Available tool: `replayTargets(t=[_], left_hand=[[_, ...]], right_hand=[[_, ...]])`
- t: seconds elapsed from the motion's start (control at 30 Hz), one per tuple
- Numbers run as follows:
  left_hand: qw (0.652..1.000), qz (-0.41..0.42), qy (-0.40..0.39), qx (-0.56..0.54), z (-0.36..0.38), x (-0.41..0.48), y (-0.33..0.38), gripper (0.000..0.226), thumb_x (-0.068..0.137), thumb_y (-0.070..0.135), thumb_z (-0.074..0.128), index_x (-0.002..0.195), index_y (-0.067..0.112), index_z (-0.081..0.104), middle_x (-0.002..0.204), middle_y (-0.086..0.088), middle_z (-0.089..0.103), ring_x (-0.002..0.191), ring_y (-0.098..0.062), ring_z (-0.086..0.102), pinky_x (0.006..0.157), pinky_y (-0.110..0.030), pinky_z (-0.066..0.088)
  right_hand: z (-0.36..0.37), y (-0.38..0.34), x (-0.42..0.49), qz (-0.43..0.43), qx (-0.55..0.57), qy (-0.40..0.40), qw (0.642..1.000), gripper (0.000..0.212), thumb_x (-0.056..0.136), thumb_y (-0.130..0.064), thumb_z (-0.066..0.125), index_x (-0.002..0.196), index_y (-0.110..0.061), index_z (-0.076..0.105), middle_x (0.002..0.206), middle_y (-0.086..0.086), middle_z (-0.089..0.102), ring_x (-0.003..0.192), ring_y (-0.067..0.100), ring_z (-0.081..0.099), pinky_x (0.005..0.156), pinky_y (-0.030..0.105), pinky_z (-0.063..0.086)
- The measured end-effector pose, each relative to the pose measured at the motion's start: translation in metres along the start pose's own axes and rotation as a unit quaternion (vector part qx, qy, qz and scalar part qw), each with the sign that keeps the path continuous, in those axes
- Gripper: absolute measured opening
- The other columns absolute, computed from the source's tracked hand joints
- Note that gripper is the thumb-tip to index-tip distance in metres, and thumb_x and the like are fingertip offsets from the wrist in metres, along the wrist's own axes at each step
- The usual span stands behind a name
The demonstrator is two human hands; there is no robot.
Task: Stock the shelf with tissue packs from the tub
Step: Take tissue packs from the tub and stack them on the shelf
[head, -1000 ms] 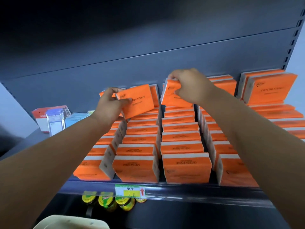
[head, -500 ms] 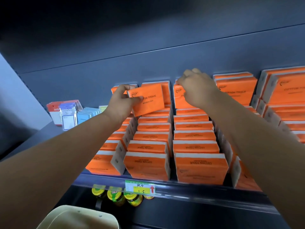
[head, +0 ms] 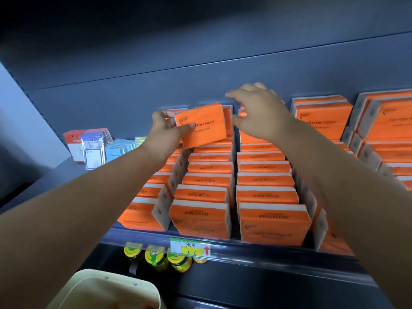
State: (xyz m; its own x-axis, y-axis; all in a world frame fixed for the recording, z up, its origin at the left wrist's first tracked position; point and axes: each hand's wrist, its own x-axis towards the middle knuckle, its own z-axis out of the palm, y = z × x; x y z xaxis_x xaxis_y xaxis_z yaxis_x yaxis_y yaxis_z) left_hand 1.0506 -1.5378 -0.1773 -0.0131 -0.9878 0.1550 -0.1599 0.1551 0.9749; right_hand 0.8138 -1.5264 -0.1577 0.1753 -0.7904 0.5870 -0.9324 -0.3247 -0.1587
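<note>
The left hand (head: 165, 132) is gripping one pack (head: 207, 128) by its left end, thumb lying across the printed face and fingers wrapping behind, and is holding it above the back of a row (head: 209, 181) on the shelf (head: 267, 253). The pack is standing on edge, its long axis running left to right with the right end tipping a little higher, and the landing spot seems to be lying directly below and slightly behind it. The right hand (head: 260, 114) is hovering just to its right, over the back of the neighbouring row (head: 265, 181), fingers spread and holding nothing. The left hand is therefore looking the better placed for the drop. The tub (head: 100, 291) is sitting low at the left, well apart from both hands.
</note>
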Motion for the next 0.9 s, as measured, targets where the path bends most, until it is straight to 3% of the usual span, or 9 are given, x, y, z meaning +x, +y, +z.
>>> replayTargets(t=[0.1,0.23,0.3,0.37,0.5,0.67,0.77,0.9], left_hand=[[0.998,-0.006,-0.014,-0.059,0.002,0.001,-0.001,0.043,0.091,0.007,0.077,0.113,0.019,0.042,0.101,0.002,0.071,0.104,-0.024,0.074,0.086,-0.055,0.062],[0.996,0.005,0.047,-0.075,0.008,0.009,-0.004,0.038,0.083,-0.001,0.081,0.106,0.018,0.057,0.106,-0.003,0.070,0.105,-0.026,0.074,0.087,-0.056,0.061],[0.995,0.015,0.086,-0.052,0.012,0.015,-0.005,0.037,0.081,0.001,0.083,0.110,0.019,0.066,0.109,-0.005,0.070,0.103,-0.026,0.074,0.090,-0.056,0.060],[0.994,0.009,0.102,-0.033,0.018,0.020,-0.007,0.039,0.083,0.003,0.083,0.116,0.017,0.068,0.100,-0.004,0.067,0.099,-0.026,0.073,0.091,-0.053,0.060],[0.994,-0.012,0.112,-0.014,0.026,0.029,-0.012,0.038,0.086,0.008,0.081,0.122,0.014,0.068,0.094,0.001,0.063,0.102,-0.025,0.071,0.096,-0.048,0.059],[0.996,-0.050,0.071,-0.025,0.034,0.030,-0.013,0.025,0.089,0.008,0.078,0.106,0.021,0.065,0.098,-0.002,0.071,0.096,-0.019,0.073,0.094,-0.046,0.060],[0.996,-0.060,0.058,-0.030,0.034,0.030,-0.016,0.036,0.090,0.013,0.077,0.122,0.017,0.062,0.110,-0.006,0.072,0.101,-0.020,0.072,0.096,-0.045,0.059],[0.996,-0.070,0.055,-0.021,0.030,0.025,-0.012,0.045,0.087,0.021,0.072,0.130,0.015,0.061,0.105,-0.008,0.071,0.101,-0.025,0.071,0.100,-0.052,0.056]], right_hand=[[-0.001,-0.013,0.004,0.000,0.184,0.037,0.982,0.039,0.089,-0.025,0.066,0.128,-0.025,0.069,0.096,-0.011,0.070,0.100,0.015,0.059,0.092,0.038,0.052],[0.000,-0.014,0.009,0.047,0.238,0.043,0.969,0.023,0.087,-0.025,0.073,0.109,-0.026,0.077,0.086,-0.008,0.071,0.076,0.005,0.063,0.086,0.031,0.056],[0.007,-0.011,0.010,0.054,0.217,0.040,0.974,0.019,0.084,-0.019,0.071,0.100,-0.024,0.080,0.085,-0.007,0.075,0.078,0.005,0.067,0.087,0.033,0.057],[0.015,-0.009,0.010,0.052,0.176,0.025,0.983,0.019,0.084,-0.016,0.067,0.095,-0.023,0.081,0.086,-0.006,0.077,0.084,0.010,0.071,0.086,0.036,0.058],[0.023,-0.007,0.011,0.059,0.102,0.020,0.993,0.024,0.087,-0.015,0.064,0.101,-0.024,0.081,0.097,-0.003,0.079,0.099,0.022,0.071,0.090,0.041,0.056],[0.020,-0.012,0.015,0.060,0.026,0.016,0.998,0.026,0.089,-0.014,0.060,0.102,-0.023,0.080,0.095,-0.001,0.077,0.106,0.028,0.064,0.091,0.042,0.053],[0.024,-0.010,0.014,0.083,0.006,-0.009,0.996,0.028,0.086,-0.013,0.058,0.100,-0.024,0.079,0.096,0.001,0.077,0.102,0.030,0.067,0.089,0.042,0.055],[0.028,-0.009,0.012,0.077,-0.011,-0.016,0.997,0.031,0.088,-0.016,0.057,0.111,-0.025,0.076,0.101,0.007,0.073,0.103,0.033,0.064,0.088,0.042,0.054]])
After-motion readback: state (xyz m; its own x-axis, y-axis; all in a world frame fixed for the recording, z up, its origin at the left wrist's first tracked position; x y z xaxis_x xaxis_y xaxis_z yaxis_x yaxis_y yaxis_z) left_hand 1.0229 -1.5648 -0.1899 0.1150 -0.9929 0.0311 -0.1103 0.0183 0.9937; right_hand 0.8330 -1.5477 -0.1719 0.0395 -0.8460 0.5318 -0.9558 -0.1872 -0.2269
